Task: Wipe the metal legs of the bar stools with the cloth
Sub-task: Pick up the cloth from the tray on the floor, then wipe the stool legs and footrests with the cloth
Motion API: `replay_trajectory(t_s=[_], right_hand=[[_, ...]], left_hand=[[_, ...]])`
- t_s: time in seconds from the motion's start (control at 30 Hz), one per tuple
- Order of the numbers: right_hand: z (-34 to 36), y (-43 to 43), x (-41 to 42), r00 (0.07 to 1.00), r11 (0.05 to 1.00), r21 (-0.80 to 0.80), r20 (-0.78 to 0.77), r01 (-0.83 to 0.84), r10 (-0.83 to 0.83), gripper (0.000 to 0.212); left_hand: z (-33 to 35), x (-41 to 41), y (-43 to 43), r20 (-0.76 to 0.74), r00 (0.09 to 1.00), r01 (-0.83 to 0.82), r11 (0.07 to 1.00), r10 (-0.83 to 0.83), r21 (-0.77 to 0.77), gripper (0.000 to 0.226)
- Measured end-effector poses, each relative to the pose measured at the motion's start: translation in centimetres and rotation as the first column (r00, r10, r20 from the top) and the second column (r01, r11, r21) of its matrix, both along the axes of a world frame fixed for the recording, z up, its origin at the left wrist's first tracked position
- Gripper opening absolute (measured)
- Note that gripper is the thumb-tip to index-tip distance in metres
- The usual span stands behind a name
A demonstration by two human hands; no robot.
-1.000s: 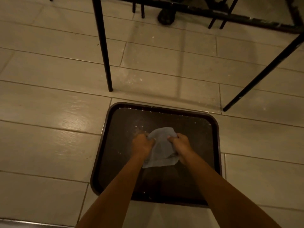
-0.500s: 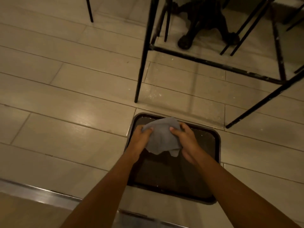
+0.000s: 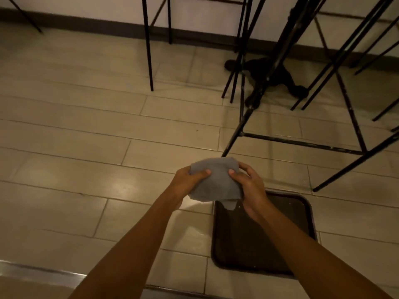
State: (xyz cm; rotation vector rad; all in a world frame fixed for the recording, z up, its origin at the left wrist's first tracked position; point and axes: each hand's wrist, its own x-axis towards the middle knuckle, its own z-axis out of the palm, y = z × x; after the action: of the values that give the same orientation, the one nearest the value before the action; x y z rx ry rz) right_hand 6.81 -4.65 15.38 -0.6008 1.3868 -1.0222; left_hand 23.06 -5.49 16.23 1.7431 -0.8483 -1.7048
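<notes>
The left grip (image 3: 187, 182) and right grip (image 3: 251, 192) both pinch a grey cloth (image 3: 216, 182), bunched between them, thumbs pressed on its near face and fingers curled behind. The cloth hangs in the air above the tiled floor (image 3: 86, 147), touching none of the furniture. Just beyond its top edge stand the black metal stool legs (image 3: 236, 134), joined low down by a crossbar (image 3: 302, 143). A dark brown tray (image 3: 311, 214) lies flat on the floor beneath the right forearm. Another thin black leg (image 3: 149, 50) stands farther off, near the wall.
</notes>
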Motion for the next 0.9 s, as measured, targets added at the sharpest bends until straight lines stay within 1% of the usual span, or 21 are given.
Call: replay_trajectory(t_s=[0.03,0.07,0.17,0.27,0.33,0.4,0.53,0.6,0.67,0.73,0.8,0.83,0.9], right_hand=[[0.7,-0.4,0.6,1.0,1.0,-0.013,-0.008,0.011,-0.011,0.031],[1.4,-0.9,1.3,1.0,0.999,-0.028,-0.012,0.024,-0.025,0.03],[3.0,-2.2,3.0,0.997,0.994,-0.076,-0.031,0.072,-0.074,0.03],[4.0,-3.3,4.1,0.991,0.987,-0.107,-0.043,0.12,-0.125,0.028],[4.3,-4.3,4.7,0.987,0.98,-0.128,-0.04,0.15,-0.156,0.027],[4.4,-5.7,5.3,0.983,0.973,-0.144,-0.012,0.18,-0.184,0.026],[4.2,-10.4,7.0,0.966,0.951,-0.169,0.033,0.258,-0.256,0.032],[4.0,-12.6,7.8,0.959,0.943,-0.174,0.045,0.285,-0.281,0.033],[4.0,-14.7,8.4,0.947,0.932,-0.169,0.055,0.321,-0.316,0.032],[3.8,-16.9,9.0,0.936,0.923,-0.156,0.03,0.352,-0.352,0.031],[3.9,-19.0,9.3,0.923,0.912,-0.159,-0.014,0.377,-0.384,0.029],[3.9,-20.2,9.4,0.916,0.906,-0.163,-0.026,0.391,-0.4,0.029],[4.0,-22.1,9.5,0.905,0.893,-0.182,-0.036,0.411,-0.424,0.03]], left_hand=[[0.6,0.7,-0.4,-0.005,1.0,0.008,1.0,-0.008,-0.016,0.07],[1.1,1.5,-1.0,0.0,1.0,0.017,0.999,-0.017,-0.033,0.066],[2.7,3.0,-2.5,0.029,0.999,0.023,0.998,-0.021,-0.05,0.078],[3.7,3.4,-4.6,0.004,1.0,0.005,0.999,-0.005,-0.048,0.064],[4.2,3.5,-6.4,0.015,1.0,-0.007,1.0,0.007,-0.017,0.06],[4.4,3.9,-8.4,0.019,1.0,-0.005,0.999,0.006,-0.042,0.057],[4.8,5.3,-14.3,0.019,0.997,0.075,0.993,-0.074,-0.095,0.043],[4.7,5.6,-17.4,0.015,0.994,0.112,0.99,-0.111,-0.082,0.04],[5.2,5.8,-19.9,0.01,0.995,0.104,0.993,-0.104,-0.056,0.036],[5.3,6.1,-22.2,-0.031,0.987,0.153,0.986,-0.156,-0.062,0.029],[5.4,6.4,-24.0,-0.109,0.968,0.217,0.971,-0.228,-0.101,0.016],[5.3,6.6,-25.1,-0.124,0.961,0.232,0.966,-0.246,-0.113,0.011],[5.0,6.7,-27.0,-0.135,0.954,0.253,0.96,-0.268,-0.117,0.009]])
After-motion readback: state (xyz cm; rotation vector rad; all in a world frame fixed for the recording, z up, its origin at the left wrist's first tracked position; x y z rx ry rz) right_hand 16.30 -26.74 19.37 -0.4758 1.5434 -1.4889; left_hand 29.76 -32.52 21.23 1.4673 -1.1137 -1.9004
